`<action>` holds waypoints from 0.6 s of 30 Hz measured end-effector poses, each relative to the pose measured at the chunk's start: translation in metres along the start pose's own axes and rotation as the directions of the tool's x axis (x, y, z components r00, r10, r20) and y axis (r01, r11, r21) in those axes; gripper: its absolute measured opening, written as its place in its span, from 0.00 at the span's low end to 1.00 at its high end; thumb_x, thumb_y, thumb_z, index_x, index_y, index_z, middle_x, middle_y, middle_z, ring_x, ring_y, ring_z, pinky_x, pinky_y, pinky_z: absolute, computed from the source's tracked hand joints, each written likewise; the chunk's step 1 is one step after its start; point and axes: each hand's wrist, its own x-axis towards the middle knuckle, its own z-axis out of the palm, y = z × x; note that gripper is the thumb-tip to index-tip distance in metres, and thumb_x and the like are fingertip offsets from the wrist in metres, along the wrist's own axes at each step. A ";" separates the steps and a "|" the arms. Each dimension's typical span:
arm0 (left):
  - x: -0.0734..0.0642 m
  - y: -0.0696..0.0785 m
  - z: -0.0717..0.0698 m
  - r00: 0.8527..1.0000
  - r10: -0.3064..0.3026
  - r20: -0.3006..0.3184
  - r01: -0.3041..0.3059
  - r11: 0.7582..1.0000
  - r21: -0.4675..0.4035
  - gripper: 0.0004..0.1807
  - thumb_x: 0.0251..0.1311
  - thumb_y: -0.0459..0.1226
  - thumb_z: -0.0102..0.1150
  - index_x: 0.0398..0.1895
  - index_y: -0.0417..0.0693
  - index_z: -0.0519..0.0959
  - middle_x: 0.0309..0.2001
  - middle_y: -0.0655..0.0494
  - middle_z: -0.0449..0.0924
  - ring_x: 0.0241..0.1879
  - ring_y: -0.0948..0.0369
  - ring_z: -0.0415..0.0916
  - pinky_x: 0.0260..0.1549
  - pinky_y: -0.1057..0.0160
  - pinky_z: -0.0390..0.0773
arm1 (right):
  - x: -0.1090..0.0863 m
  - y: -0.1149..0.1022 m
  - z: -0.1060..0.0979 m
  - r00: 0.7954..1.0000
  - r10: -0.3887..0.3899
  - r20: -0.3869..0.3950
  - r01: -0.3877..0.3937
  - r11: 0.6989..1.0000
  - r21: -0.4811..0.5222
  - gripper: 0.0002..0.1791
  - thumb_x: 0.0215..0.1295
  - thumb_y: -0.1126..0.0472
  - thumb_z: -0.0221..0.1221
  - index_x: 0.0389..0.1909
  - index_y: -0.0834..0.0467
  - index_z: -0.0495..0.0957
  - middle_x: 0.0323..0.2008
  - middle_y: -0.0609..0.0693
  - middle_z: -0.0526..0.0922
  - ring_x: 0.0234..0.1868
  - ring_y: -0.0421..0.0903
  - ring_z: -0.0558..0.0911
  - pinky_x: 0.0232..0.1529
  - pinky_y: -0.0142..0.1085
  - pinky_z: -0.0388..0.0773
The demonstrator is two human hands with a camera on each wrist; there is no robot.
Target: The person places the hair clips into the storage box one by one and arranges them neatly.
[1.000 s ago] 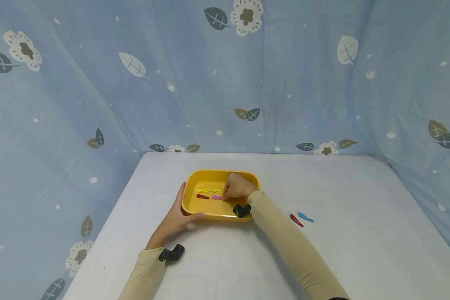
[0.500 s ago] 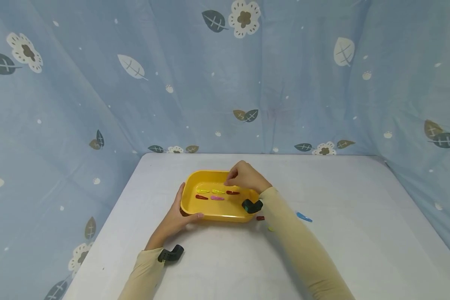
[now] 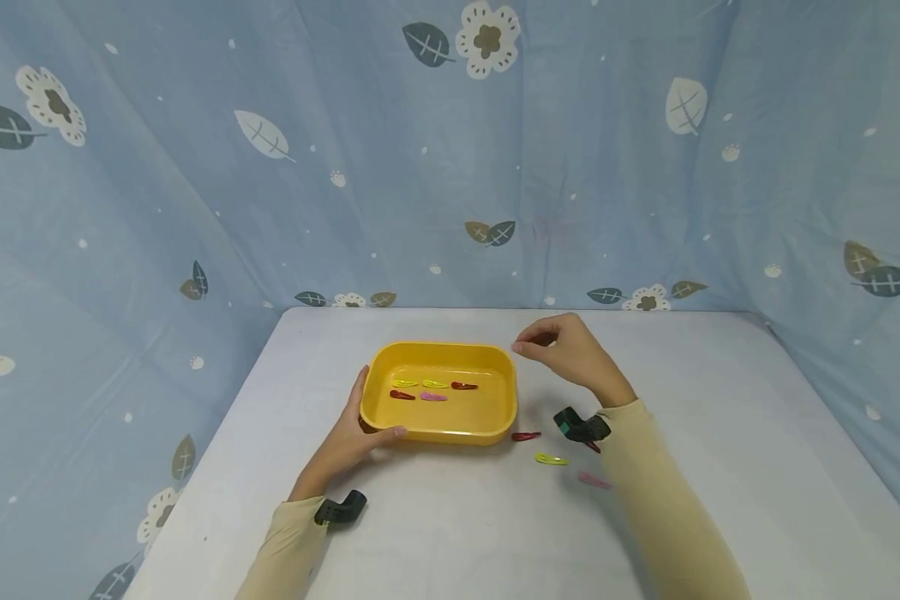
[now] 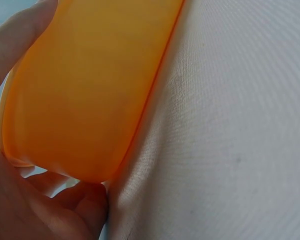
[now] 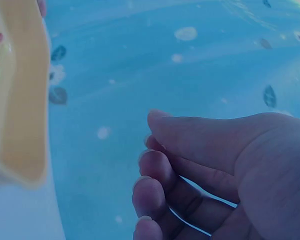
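A yellow plastic tray [image 3: 487,414] stands on the white table. My left hand [image 3: 350,433] grips its front left corner, thumb along the front wall and fingers round the left side. In the left wrist view the fingertips curl against the tray's orange-looking wall [image 4: 85,90]. Inside lie two yellow snap hair clips [image 3: 435,384], a red hair clip [image 3: 464,386], another red hair clip [image 3: 402,395] and a pink hair clip [image 3: 432,397], in two rows. My right hand [image 3: 570,350] hovers beyond the tray's right end, fingers loosely bent and holding nothing.
On the table right of the tray lie a red clip [image 3: 526,436], a yellow clip [image 3: 551,459] and a pink clip [image 3: 594,480]. Another red clip [image 3: 593,447] is partly hidden by the right wrist camera [image 3: 581,427]. A blue patterned curtain [image 3: 420,167] hangs behind the table.
My right hand has lifted out of the tray and moved right, leaving a red clip in the upper row. My left hand stays on the tray. The blue clip is now hidden by the right arm.
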 end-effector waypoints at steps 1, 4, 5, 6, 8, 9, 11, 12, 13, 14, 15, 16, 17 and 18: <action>0.000 0.000 0.000 1.000 0.002 0.000 -0.002 1.000 0.003 0.71 0.52 0.55 0.78 0.85 0.69 0.31 0.86 0.55 0.37 0.84 0.46 0.46 0.80 0.39 0.50 | -0.005 0.003 -0.005 1.000 0.010 -0.016 -0.010 1.000 -0.006 0.10 0.69 0.55 0.67 0.44 0.57 0.89 0.41 0.53 0.89 0.41 0.48 0.82 0.44 0.37 0.83; 0.000 0.000 0.000 1.000 -0.001 0.002 0.001 1.000 0.009 0.71 0.52 0.55 0.78 0.84 0.70 0.30 0.86 0.54 0.37 0.84 0.46 0.45 0.80 0.38 0.49 | -0.020 0.014 -0.018 0.998 0.032 -0.051 -0.033 0.999 -0.019 0.12 0.69 0.53 0.67 0.45 0.57 0.89 0.41 0.54 0.89 0.41 0.49 0.81 0.40 0.36 0.81; 0.000 0.000 0.000 1.000 -0.002 0.003 0.002 1.000 0.010 0.71 0.52 0.55 0.78 0.84 0.70 0.30 0.86 0.54 0.37 0.84 0.46 0.45 0.80 0.38 0.49 | -0.025 0.017 -0.021 0.997 0.041 -0.062 -0.042 0.999 -0.026 0.12 0.70 0.53 0.67 0.45 0.57 0.89 0.41 0.54 0.89 0.40 0.49 0.81 0.39 0.35 0.81; 0.000 0.000 -0.001 1.000 0.000 0.004 0.000 1.000 0.011 0.71 0.52 0.55 0.78 0.84 0.70 0.30 0.86 0.54 0.36 0.84 0.46 0.45 0.80 0.38 0.49 | -0.030 0.021 -0.025 0.996 0.048 -0.072 -0.051 0.998 -0.034 0.13 0.70 0.52 0.66 0.45 0.57 0.89 0.42 0.54 0.89 0.40 0.49 0.81 0.38 0.35 0.81; 0.000 0.000 0.000 1.000 -0.003 0.004 0.003 1.000 0.009 0.71 0.52 0.55 0.78 0.84 0.70 0.30 0.86 0.54 0.37 0.84 0.46 0.45 0.80 0.38 0.49 | -0.039 0.030 -0.031 0.994 0.065 -0.088 -0.069 0.997 -0.044 0.13 0.70 0.51 0.66 0.45 0.57 0.88 0.42 0.54 0.89 0.40 0.48 0.81 0.36 0.34 0.80; 0.000 -0.001 0.000 1.000 -0.002 0.005 0.002 1.000 0.005 0.71 0.52 0.54 0.78 0.84 0.69 0.30 0.86 0.55 0.37 0.84 0.46 0.45 0.80 0.38 0.49 | -0.043 0.034 -0.033 0.993 0.072 -0.095 -0.077 0.996 -0.049 0.13 0.70 0.51 0.66 0.45 0.57 0.88 0.42 0.54 0.89 0.40 0.48 0.81 0.35 0.34 0.80; 0.000 -0.001 0.000 1.000 0.002 0.006 -0.002 1.000 -0.002 0.71 0.52 0.54 0.78 0.85 0.68 0.30 0.86 0.55 0.37 0.84 0.46 0.45 0.80 0.38 0.49 | -0.051 0.043 -0.037 0.991 0.078 -0.107 -0.084 0.995 -0.059 0.13 0.70 0.52 0.66 0.45 0.57 0.88 0.41 0.54 0.89 0.40 0.47 0.81 0.34 0.33 0.80; 0.000 -0.001 0.000 1.000 0.003 0.006 -0.003 1.000 -0.005 0.71 0.52 0.54 0.78 0.85 0.67 0.30 0.86 0.55 0.36 0.84 0.46 0.45 0.80 0.38 0.49 | -0.055 0.048 -0.038 0.991 0.081 -0.110 -0.088 0.994 -0.061 0.12 0.70 0.52 0.66 0.45 0.57 0.88 0.41 0.54 0.89 0.40 0.47 0.81 0.34 0.33 0.80; 0.000 -0.001 0.000 1.000 0.002 0.007 -0.002 1.000 -0.010 0.71 0.52 0.53 0.78 0.85 0.68 0.30 0.86 0.55 0.36 0.84 0.47 0.45 0.80 0.38 0.48 | -0.058 0.053 -0.039 0.990 0.082 -0.113 -0.090 0.994 -0.065 0.12 0.71 0.53 0.66 0.45 0.57 0.88 0.41 0.54 0.89 0.40 0.46 0.81 0.34 0.33 0.80; 0.000 -0.001 0.000 1.000 0.003 0.007 -0.002 1.000 -0.014 0.71 0.52 0.53 0.78 0.85 0.67 0.30 0.86 0.55 0.36 0.84 0.47 0.45 0.81 0.38 0.48 | -0.062 0.058 -0.040 0.990 0.079 -0.114 -0.087 0.994 -0.069 0.12 0.71 0.53 0.66 0.45 0.58 0.88 0.41 0.55 0.89 0.40 0.46 0.81 0.34 0.33 0.80; 0.000 0.000 0.000 1.000 0.004 0.007 -0.004 1.000 -0.015 0.71 0.52 0.54 0.78 0.85 0.67 0.30 0.86 0.55 0.36 0.84 0.47 0.44 0.81 0.38 0.47 | -0.065 0.062 -0.040 0.990 0.081 -0.116 -0.090 0.993 -0.074 0.12 0.71 0.53 0.66 0.45 0.58 0.88 0.40 0.55 0.89 0.40 0.45 0.81 0.34 0.33 0.79; 0.000 0.000 0.000 1.000 0.005 0.007 -0.004 1.000 -0.016 0.71 0.52 0.54 0.78 0.85 0.67 0.30 0.86 0.55 0.36 0.84 0.47 0.44 0.81 0.37 0.47 | -0.068 0.067 -0.041 0.990 0.085 -0.115 -0.094 0.993 -0.077 0.12 0.71 0.54 0.66 0.45 0.58 0.88 0.40 0.55 0.89 0.40 0.44 0.82 0.35 0.33 0.79; 0.000 -0.001 0.000 1.000 0.004 0.007 -0.004 1.000 -0.017 0.71 0.52 0.54 0.78 0.85 0.67 0.31 0.86 0.56 0.36 0.84 0.47 0.44 0.81 0.37 0.46 | -0.071 0.071 -0.041 0.989 0.090 -0.116 -0.100 0.992 -0.081 0.12 0.70 0.54 0.66 0.44 0.59 0.88 0.40 0.54 0.89 0.39 0.44 0.82 0.35 0.32 0.79; 0.001 -0.001 0.000 1.000 0.003 0.006 -0.003 1.000 -0.015 0.71 0.51 0.54 0.78 0.85 0.67 0.31 0.86 0.56 0.36 0.84 0.47 0.43 0.81 0.37 0.46 | -0.073 0.075 -0.041 0.989 0.096 -0.116 -0.106 0.990 -0.088 0.12 0.70 0.54 0.66 0.44 0.59 0.88 0.40 0.54 0.89 0.40 0.44 0.82 0.36 0.33 0.79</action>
